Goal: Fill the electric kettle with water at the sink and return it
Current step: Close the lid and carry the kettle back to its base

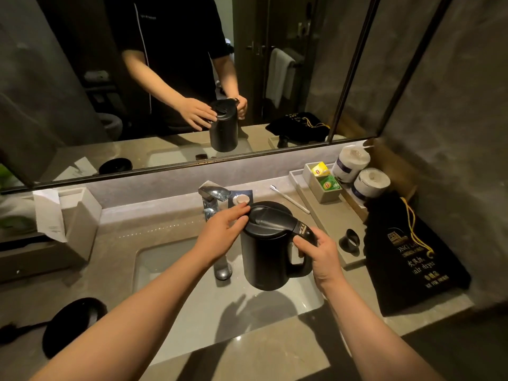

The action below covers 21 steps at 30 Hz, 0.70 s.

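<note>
A black electric kettle hangs upright over the right part of the white sink basin, its lid closed. My right hand grips the kettle's handle on its right side. My left hand rests with its fingertips on the left rim of the lid. The chrome tap stands just behind and left of the kettle, and no water runs from it. The kettle's round black base lies on the counter at the near left, its cord trailing off to the left.
A grey tray on the right holds a tea-bag box, a toothbrush and a black ring. Two paper rolls and a black hair-dryer bag sit far right. A tissue box stands at left. A mirror lines the wall.
</note>
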{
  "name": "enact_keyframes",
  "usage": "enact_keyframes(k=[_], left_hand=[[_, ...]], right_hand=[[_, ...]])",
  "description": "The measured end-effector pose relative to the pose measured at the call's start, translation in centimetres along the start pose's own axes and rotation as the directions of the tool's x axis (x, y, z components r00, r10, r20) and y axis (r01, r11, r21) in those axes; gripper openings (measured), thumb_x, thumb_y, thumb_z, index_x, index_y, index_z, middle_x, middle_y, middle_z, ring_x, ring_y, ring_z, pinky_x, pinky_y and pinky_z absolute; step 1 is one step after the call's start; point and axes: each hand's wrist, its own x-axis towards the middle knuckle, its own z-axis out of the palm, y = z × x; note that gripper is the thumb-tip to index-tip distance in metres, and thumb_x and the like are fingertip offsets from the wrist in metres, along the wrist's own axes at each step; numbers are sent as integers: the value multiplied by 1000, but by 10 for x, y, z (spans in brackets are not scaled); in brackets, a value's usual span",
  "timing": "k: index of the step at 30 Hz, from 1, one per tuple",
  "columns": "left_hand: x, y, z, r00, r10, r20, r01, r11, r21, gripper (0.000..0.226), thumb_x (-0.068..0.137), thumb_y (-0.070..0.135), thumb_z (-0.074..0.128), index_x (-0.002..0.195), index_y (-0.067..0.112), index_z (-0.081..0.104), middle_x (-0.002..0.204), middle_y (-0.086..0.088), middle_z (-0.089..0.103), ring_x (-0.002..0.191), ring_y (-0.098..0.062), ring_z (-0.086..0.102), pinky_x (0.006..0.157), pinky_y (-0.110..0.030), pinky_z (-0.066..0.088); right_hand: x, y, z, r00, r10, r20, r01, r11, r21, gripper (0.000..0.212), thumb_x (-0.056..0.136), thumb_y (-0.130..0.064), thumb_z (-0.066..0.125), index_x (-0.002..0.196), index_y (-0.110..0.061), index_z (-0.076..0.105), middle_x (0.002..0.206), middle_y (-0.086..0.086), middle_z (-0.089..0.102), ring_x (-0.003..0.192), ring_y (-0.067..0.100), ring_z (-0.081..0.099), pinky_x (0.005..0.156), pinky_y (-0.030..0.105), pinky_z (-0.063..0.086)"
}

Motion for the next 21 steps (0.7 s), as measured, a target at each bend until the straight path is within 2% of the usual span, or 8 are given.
enact_keyframes(k=[4, 6, 8, 12, 14, 16, 18, 21], left_hand=[[-11, 4, -4, 993, -57, -99, 46, 993, -110, 39, 96, 25, 54, 135, 23, 53, 146, 3, 43, 134, -10, 36, 110, -30, 28], [-18, 7, -9, 956, -202, -211, 144, 955, -260, 48, 93, 27, 60, 138, 17, 50, 137, -2, 52, 124, -16, 49, 105, -34, 38], [-25, 9, -18, 907, -343, -242, 229, 887, -400, 51, 89, 30, 66, 135, 12, 53, 125, -2, 61, 112, -16, 58, 98, -35, 46], [-46, 6, -39, 893, -409, -185, 251, 797, -549, 26, 91, 30, 61, 114, 19, 69, 107, 5, 71, 105, -13, 63, 75, -26, 45], [-60, 2, -48, 858, -468, -213, 256, 748, -612, 24, 92, 28, 59, 113, 20, 69, 107, 3, 71, 107, -16, 62, 76, -29, 45], [-76, -5, -60, 820, -504, -271, 228, 723, -652, 17, 93, 25, 59, 100, 27, 74, 101, 6, 73, 102, -16, 63, 83, -34, 48], [-96, -13, -74, 789, -521, -326, 199, 718, -667, 22, 94, 23, 57, 88, 32, 76, 92, 9, 74, 96, -15, 63, 87, -37, 48], [-128, -26, -98, 739, -545, -397, 153, 709, -688, 24, 94, 22, 55, 91, 32, 77, 94, 6, 74, 95, -16, 64, 85, -34, 51]], right_hand=[[0, -12, 8, 1000, -21, 17, 20, 999, 41, 27, 75, -31, 72, 93, -10, 70, 66, -10, 63, 65, 5, 57, 62, 22, 50], [1, -20, 14, 998, -46, 42, 44, 998, 45, 28, 75, -29, 72, 93, -8, 70, 66, -10, 63, 65, 5, 57, 61, 21, 50], [1, -27, 20, 995, -73, 74, 69, 996, 57, 26, 74, -26, 73, 91, -7, 69, 66, -10, 63, 64, 6, 57, 60, 20, 49], [-1, -36, 42, 980, -112, 166, 100, 992, 80, 22, 69, -26, 76, 84, -12, 68, 64, -13, 64, 62, 4, 58, 59, 17, 49], [-3, -38, 59, 971, -104, 215, 91, 994, 68, 30, 66, -32, 76, 87, -12, 69, 66, -12, 65, 63, 5, 58, 61, 20, 50], [-4, -39, 77, 955, -104, 278, 100, 995, 30, 34, 67, -35, 76, 91, -13, 70, 70, -13, 67, 65, 3, 60, 62, 19, 50], [-4, -42, 100, 926, -102, 364, 117, 993, -19, 28, 71, -31, 76, 94, -16, 70, 72, -14, 69, 66, 2, 60, 63, 16, 49], [-5, -43, 139, 861, -106, 498, 169, 982, -84, 15, 79, -17, 76, 89, -25, 67, 72, -20, 69, 65, -4, 58, 65, 12, 48]])
